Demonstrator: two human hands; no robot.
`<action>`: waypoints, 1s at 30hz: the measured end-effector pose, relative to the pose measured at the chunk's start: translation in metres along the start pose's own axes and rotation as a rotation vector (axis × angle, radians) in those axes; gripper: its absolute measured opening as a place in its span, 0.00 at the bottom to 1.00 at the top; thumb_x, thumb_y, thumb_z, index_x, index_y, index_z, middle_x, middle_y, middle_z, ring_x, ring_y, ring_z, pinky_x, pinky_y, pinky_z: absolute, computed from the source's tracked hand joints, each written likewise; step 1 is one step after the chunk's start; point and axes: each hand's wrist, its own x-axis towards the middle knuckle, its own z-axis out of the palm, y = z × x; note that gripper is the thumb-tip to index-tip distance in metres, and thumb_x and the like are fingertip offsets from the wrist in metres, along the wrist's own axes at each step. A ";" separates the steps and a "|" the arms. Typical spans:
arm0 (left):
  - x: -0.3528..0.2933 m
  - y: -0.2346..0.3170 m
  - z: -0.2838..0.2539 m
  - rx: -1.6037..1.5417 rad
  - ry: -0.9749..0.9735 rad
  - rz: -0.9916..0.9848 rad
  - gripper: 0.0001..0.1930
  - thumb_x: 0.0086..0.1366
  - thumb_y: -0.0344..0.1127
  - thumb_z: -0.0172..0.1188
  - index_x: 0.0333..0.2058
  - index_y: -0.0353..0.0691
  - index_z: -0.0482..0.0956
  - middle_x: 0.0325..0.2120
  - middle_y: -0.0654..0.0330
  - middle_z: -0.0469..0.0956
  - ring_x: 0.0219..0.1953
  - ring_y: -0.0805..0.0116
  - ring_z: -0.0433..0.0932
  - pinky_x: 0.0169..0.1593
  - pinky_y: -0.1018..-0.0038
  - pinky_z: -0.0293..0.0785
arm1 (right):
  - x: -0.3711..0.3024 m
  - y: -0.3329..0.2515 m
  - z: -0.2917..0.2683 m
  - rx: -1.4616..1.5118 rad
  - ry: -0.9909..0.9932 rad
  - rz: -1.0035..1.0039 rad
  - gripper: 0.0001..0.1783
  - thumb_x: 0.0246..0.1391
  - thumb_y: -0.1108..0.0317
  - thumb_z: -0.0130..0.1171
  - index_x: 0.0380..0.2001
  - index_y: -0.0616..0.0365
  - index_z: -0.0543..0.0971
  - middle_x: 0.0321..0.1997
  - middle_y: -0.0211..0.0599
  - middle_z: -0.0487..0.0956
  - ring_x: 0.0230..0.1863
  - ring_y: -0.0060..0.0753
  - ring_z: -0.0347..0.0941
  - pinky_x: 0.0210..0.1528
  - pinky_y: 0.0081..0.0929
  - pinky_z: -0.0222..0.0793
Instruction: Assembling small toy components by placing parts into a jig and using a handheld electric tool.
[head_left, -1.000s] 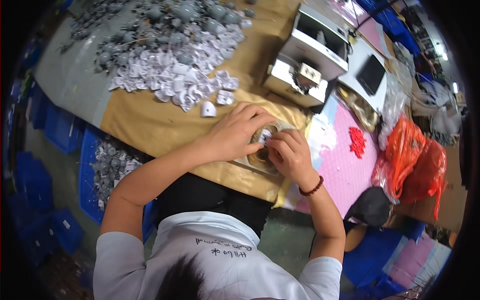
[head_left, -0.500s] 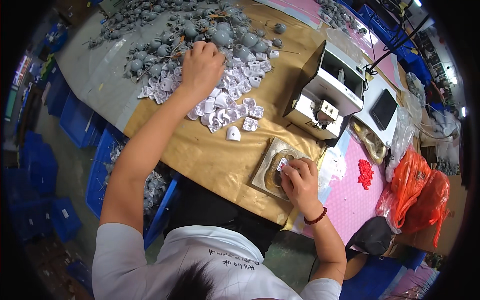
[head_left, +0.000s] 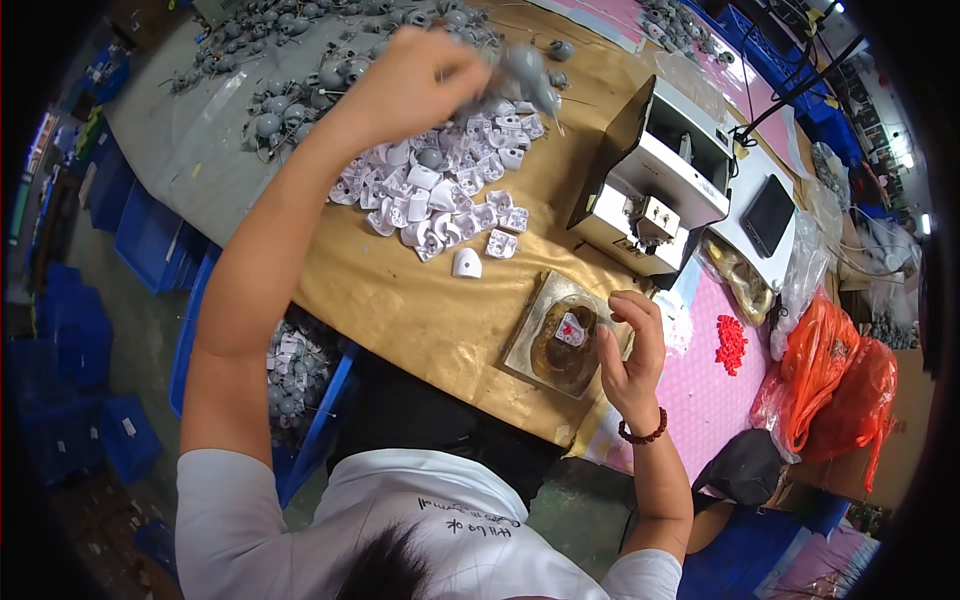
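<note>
A: Your left grip [head_left: 415, 85] is closed on a smooth grey dome [head_left: 527, 68], beyond the square metal block [head_left: 522, 346]; blur hides the contact.

B: Your right grip [head_left: 634, 365]: empty, loosely spread, at block's right edge. Moulded white piece [head_left: 575, 335], red-marked, inside block's oval hollow.

Place: workshop for sure, small-parts assembly by the look of it
Piles: tons of matching white plastic parts [head_left: 441, 196] and grey round parts [head_left: 268, 124] on one big worktable [head_left: 185, 150]
Gear: boxy white machine [head_left: 665, 165], plus a metal block [head_left: 522, 352] with a hollow in it
Storage: blue bins [head_left: 150, 250] down beside the worktable, one loaded with more grey parts
</note>
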 end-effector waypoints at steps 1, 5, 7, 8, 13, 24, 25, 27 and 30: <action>-0.004 -0.007 0.006 0.204 -0.146 -0.050 0.11 0.68 0.41 0.58 0.35 0.39 0.83 0.34 0.59 0.81 0.39 0.65 0.78 0.46 0.70 0.72 | 0.000 -0.001 -0.001 -0.007 0.001 -0.007 0.16 0.55 0.77 0.63 0.47 0.64 0.77 0.49 0.49 0.76 0.48 0.44 0.75 0.50 0.33 0.72; 0.003 -0.023 0.005 0.212 -0.222 -0.120 0.13 0.65 0.44 0.58 0.35 0.40 0.83 0.35 0.54 0.81 0.39 0.60 0.78 0.46 0.65 0.73 | 0.001 -0.001 0.000 0.037 0.016 0.004 0.15 0.56 0.77 0.62 0.47 0.64 0.77 0.49 0.47 0.76 0.44 0.39 0.74 0.47 0.31 0.71; 0.018 0.001 -0.017 -0.123 -0.112 -0.259 0.11 0.67 0.42 0.58 0.35 0.41 0.83 0.31 0.60 0.82 0.32 0.70 0.80 0.37 0.70 0.75 | 0.002 -0.001 0.001 0.081 0.026 0.019 0.15 0.56 0.77 0.62 0.47 0.64 0.77 0.48 0.46 0.76 0.42 0.36 0.73 0.46 0.30 0.71; 0.018 0.009 -0.029 -0.255 -0.017 -0.259 0.11 0.69 0.42 0.57 0.37 0.41 0.83 0.31 0.62 0.82 0.33 0.73 0.78 0.39 0.74 0.75 | 0.003 -0.002 0.001 0.098 0.035 0.017 0.14 0.56 0.77 0.61 0.47 0.64 0.77 0.48 0.46 0.76 0.41 0.35 0.73 0.45 0.29 0.71; 0.025 0.044 -0.056 -0.663 0.391 0.166 0.10 0.74 0.38 0.53 0.38 0.42 0.81 0.30 0.65 0.80 0.28 0.80 0.74 0.37 0.83 0.74 | 0.010 -0.007 0.000 0.148 0.052 0.013 0.14 0.57 0.78 0.61 0.47 0.64 0.77 0.48 0.45 0.76 0.41 0.32 0.72 0.45 0.28 0.70; -0.008 0.060 0.038 -0.403 -0.405 -0.039 0.14 0.68 0.44 0.55 0.35 0.37 0.80 0.24 0.57 0.78 0.28 0.66 0.76 0.36 0.68 0.72 | 0.029 -0.021 -0.018 0.093 0.117 -0.069 0.11 0.56 0.81 0.59 0.43 0.65 0.79 0.48 0.47 0.78 0.48 0.38 0.75 0.50 0.29 0.70; -0.013 0.066 0.040 -0.436 -0.463 -0.086 0.13 0.69 0.42 0.56 0.36 0.36 0.80 0.26 0.60 0.78 0.30 0.71 0.75 0.37 0.71 0.72 | 0.033 -0.023 -0.019 0.066 0.124 -0.099 0.13 0.55 0.82 0.59 0.44 0.65 0.78 0.49 0.48 0.78 0.49 0.40 0.75 0.52 0.30 0.70; -0.017 0.077 0.042 -0.559 -0.503 -0.102 0.12 0.72 0.39 0.55 0.37 0.35 0.79 0.28 0.65 0.78 0.32 0.77 0.75 0.38 0.75 0.72 | 0.044 -0.031 -0.019 0.018 0.133 -0.166 0.15 0.54 0.82 0.59 0.46 0.65 0.77 0.51 0.49 0.78 0.53 0.42 0.76 0.55 0.32 0.70; -0.024 0.107 0.027 -0.910 -0.627 -0.115 0.12 0.74 0.39 0.53 0.38 0.36 0.78 0.29 0.67 0.77 0.31 0.80 0.75 0.37 0.77 0.72 | 0.065 -0.046 -0.010 0.063 0.171 -0.228 0.20 0.53 0.83 0.60 0.50 0.66 0.76 0.53 0.50 0.77 0.56 0.45 0.75 0.58 0.35 0.70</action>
